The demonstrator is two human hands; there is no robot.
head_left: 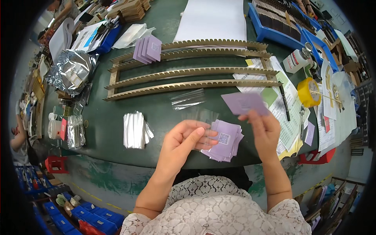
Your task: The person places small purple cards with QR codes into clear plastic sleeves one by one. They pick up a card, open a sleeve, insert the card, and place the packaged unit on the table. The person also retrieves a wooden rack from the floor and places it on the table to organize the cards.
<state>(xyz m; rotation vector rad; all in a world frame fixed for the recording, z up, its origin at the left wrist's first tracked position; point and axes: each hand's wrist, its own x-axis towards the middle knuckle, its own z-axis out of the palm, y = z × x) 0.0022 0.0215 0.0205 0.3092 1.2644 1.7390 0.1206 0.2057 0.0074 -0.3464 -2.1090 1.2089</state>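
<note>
Card stack (224,141) lies before toothed rack (188,72) on table (109,133).

Matt lilac paper cards (224,140), glossy clear plastic sleeves (188,98), shiny foil bag (72,70), matt green tabletop (164,113)

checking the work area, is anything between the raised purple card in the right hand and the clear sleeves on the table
Nothing visible: the right hand holds the purple card up beside the clear sleeves, open green table between.

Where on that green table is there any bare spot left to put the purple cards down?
Bare green table shows between the toothed wooden rack and the left hand, right of the silver strip bundle, though clear sleeves lie at its far edge. Another strip runs left of the bundle. The right side, under papers and yellow tape roll, is crowded.
</note>
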